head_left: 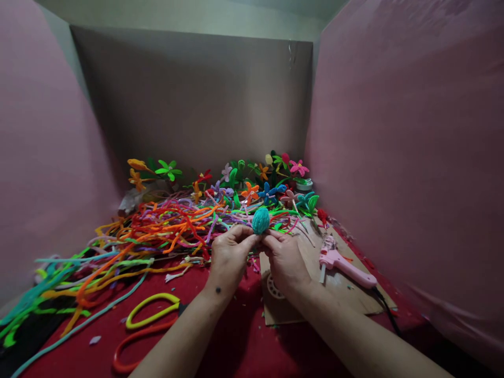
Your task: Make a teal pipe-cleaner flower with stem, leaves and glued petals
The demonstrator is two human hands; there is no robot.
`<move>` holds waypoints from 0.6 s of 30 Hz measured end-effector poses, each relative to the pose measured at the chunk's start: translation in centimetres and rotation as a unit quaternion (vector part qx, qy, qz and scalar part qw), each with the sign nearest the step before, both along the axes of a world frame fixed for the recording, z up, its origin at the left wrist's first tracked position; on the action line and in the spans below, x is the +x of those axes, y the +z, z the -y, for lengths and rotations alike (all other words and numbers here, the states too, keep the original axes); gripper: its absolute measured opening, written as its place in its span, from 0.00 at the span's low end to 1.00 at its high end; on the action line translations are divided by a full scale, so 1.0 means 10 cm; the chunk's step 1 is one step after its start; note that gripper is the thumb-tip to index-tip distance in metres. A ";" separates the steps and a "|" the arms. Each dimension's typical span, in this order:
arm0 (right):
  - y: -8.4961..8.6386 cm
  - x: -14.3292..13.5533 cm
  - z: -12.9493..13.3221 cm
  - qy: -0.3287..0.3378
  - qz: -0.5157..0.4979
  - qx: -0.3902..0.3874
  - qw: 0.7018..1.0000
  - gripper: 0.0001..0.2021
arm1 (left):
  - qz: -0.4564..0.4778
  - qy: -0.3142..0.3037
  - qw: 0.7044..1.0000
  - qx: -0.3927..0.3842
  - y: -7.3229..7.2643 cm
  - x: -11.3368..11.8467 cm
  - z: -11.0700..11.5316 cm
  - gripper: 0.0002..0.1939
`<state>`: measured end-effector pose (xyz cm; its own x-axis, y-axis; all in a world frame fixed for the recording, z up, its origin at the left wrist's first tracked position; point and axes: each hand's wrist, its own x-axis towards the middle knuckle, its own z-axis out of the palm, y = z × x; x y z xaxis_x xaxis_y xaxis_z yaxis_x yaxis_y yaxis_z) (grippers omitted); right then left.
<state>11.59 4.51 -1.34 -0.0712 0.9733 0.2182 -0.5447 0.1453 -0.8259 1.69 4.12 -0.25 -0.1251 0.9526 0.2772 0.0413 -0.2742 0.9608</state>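
Observation:
A teal pipe-cleaner flower bud point(260, 221) is held up in the middle of the view, fuzzy and rounded. My left hand point(232, 254) pinches its base from the left with thumb and forefinger. From the right, my right hand point(284, 257) pinches the same base, and the fingertips of both hands nearly meet beneath the bud. Any stem below it is hidden behind my fingers. Behind the bud lies a heap of loose, many-coloured pipe cleaners point(169, 223).
Scissors with yellow and red handles point(153, 310) lie left of my forearm on the red cloth point(98, 352). A pink glue gun point(346, 268) rests on cardboard point(334, 299) at right. Finished pipe-cleaner flowers point(268, 193) stand at the back. Pink walls point(413, 157) flank the table.

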 end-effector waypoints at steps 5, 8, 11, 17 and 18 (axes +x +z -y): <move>0.07 0.00 0.05 0.014 -0.008 0.011 1.000 0.05 | -0.054 0.021 0.998 0.001 0.01 -0.02 0.00 0.05; 0.05 -0.02 0.04 0.027 -0.027 -0.011 0.999 0.03 | -0.144 0.060 0.988 0.013 -0.01 -0.04 -0.02 0.05; 0.01 -0.03 0.02 0.034 -0.021 -0.017 0.999 0.03 | -0.240 0.083 0.966 0.041 -0.01 -0.07 -0.02 0.05; -0.01 0.02 0.01 0.062 0.000 -0.019 0.998 0.03 | -0.341 0.103 0.932 0.070 0.02 -0.16 -0.01 0.07; 0.00 0.03 0.00 0.070 0.001 -0.020 0.997 0.03 | -0.346 0.101 0.930 0.070 0.01 -0.18 -0.01 0.07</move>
